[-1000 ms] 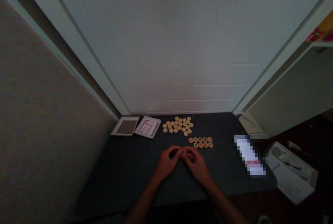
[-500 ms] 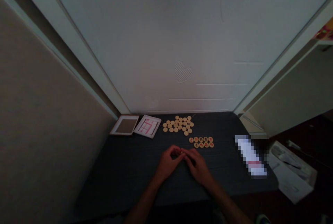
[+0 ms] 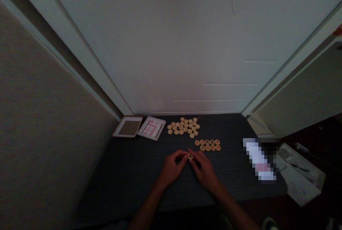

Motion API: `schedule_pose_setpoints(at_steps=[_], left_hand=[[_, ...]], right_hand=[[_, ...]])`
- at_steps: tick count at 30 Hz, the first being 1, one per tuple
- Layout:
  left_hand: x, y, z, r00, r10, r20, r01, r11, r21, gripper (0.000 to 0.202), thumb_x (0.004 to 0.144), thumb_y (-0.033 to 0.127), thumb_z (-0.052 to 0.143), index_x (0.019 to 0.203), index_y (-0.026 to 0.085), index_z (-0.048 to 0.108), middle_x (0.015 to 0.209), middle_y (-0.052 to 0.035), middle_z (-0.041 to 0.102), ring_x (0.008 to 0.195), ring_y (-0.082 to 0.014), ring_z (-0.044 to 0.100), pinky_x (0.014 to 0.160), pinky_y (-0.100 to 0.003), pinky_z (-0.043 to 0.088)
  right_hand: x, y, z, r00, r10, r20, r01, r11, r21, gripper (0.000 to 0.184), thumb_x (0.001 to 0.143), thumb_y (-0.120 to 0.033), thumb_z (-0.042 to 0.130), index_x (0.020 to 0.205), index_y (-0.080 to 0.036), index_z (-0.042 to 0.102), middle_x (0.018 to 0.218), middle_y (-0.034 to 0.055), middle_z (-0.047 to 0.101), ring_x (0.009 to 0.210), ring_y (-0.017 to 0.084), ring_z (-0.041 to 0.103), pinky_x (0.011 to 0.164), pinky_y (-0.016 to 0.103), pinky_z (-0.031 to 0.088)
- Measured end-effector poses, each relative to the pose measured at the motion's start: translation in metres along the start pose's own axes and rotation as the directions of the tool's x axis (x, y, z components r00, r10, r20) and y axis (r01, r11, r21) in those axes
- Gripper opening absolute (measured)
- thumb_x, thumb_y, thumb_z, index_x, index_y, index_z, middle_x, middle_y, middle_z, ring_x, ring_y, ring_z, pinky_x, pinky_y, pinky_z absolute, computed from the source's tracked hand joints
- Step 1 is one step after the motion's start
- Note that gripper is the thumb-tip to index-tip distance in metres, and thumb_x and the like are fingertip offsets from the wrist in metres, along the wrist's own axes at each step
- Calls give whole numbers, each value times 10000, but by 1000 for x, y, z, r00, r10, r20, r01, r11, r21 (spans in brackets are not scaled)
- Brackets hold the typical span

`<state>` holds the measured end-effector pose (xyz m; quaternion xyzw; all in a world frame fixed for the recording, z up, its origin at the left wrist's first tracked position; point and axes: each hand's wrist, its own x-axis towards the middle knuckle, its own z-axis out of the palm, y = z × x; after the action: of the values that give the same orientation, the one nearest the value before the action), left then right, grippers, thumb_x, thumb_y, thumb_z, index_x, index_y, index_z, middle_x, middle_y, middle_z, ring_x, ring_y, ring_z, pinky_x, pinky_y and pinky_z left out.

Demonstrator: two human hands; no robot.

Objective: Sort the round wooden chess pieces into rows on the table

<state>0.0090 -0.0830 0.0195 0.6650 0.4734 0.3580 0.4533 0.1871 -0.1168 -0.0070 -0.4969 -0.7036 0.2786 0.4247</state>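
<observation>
Between the fingertips of my left hand (image 3: 174, 166) and my right hand (image 3: 202, 166) is a round wooden Chinese chess piece (image 3: 190, 156), its dark character facing up. Both hands are closed on its edges in a pinch. Just beyond my right hand lie two short rows of face-up chess pieces (image 3: 207, 142), some marked red and some dark. Farther back, a loose cluster of blank-side-up chess pieces (image 3: 185, 129) lies near the wall.
At the back left of the dark table (image 3: 128, 173) are an open shallow box (image 3: 117, 131) and a white box part with red marks (image 3: 151, 129). A blurred-out bright object (image 3: 258, 158) lies on the right. Beyond the table's right edge sits a white box (image 3: 301, 173).
The chess piece between my fingers has turned, so its marked face now shows. My fingertips have opened slightly around it. The view has shifted a little.
</observation>
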Motion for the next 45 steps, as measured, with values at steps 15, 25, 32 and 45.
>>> schedule_pose_setpoints(at_steps=[15, 25, 32, 45], left_hand=[[-3, -3, 2, 998, 69, -6, -68, 995, 67, 216, 914, 287, 636, 1115, 265, 714, 1040, -20, 758, 894, -184, 689, 849, -315, 549], [-6, 1, 2, 999, 44, 6, -45, 998, 48, 215, 929, 334, 627, 1112, 257, 711, 1049, -30, 762, 925, -196, 693, 875, -323, 544], [-6, 1, 0, 999, 28, 31, -30, 999, 45, 253, 921, 358, 640, 1143, 248, 691, 1030, -29, 765, 924, -198, 702, 877, -328, 550], [-8, 0, 0, 997, 42, 58, -47, 995, 92, 226, 912, 349, 653, 1110, 264, 724, 1051, -29, 759, 926, -197, 683, 880, -322, 543]], right_hand=[[-2, -2, -1, 1000, -6, 0, 6, 1000, 28, 414, 1037, -249, 440, 1442, -269, 523, 1194, 98, 693, 1101, 221, 661, 966, 385, 550], [-4, -5, 0, 993, 103, -57, -96, 989, 109, 337, 1012, -319, 501, 1330, -252, 593, 1240, 88, 700, 1103, 235, 685, 978, 391, 551], [-2, -7, -2, 989, 147, -18, -142, 976, 167, 305, 1008, -352, 509, 1270, -246, 625, 1193, 78, 720, 1077, 233, 692, 956, 367, 550], [3, -12, -6, 954, 299, 26, -294, 914, 280, 276, 971, -485, 568, 1033, -229, 651, 847, 33, 753, 792, 208, 731, 732, 297, 569]])
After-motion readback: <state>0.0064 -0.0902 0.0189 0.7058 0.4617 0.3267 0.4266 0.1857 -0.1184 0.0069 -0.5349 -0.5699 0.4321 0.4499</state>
